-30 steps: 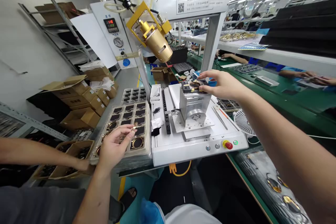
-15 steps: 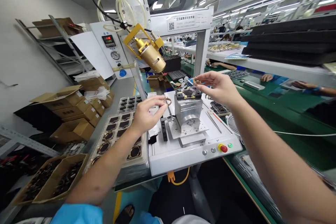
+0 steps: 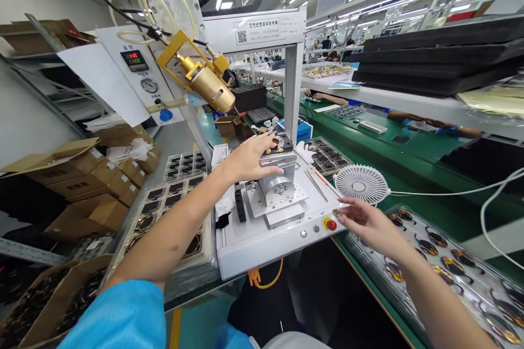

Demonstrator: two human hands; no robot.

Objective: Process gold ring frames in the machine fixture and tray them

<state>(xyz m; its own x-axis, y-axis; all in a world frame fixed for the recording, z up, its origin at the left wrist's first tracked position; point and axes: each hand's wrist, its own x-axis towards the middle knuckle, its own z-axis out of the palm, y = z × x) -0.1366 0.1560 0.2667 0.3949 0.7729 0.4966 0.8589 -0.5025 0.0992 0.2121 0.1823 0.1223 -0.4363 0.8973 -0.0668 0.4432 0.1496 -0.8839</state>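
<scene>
My left hand (image 3: 252,157) reaches over the metal fixture block (image 3: 280,174), its fingers stretched onto the black nest (image 3: 282,142) on top and the thumb apart along the side. Part of the nest is hidden under these fingers, so I cannot tell where the thin copper-coloured ring lies. To the right, my right hand (image 3: 366,222) hangs at the machine's front corner, fingers loosely apart, holding nothing visible. Close to its fingertips is the red emergency stop button (image 3: 331,224). A brass-coloured dispensing head (image 3: 213,90) tilts above the fixture.
Trays of dark parts (image 3: 172,191) stand left of the machine. A white fan (image 3: 362,184) and a tray of round lens-like parts (image 3: 452,267) lie right. Tweezers (image 3: 317,185) rest on the machine bed. Cardboard boxes (image 3: 92,212) stand at left; co-workers' hands (image 3: 434,121) show across the bench.
My left hand has moved forward onto the fixture with its ring, which is now out of sight. My right hand has left the fixture for the front right corner. The view has turned right.
</scene>
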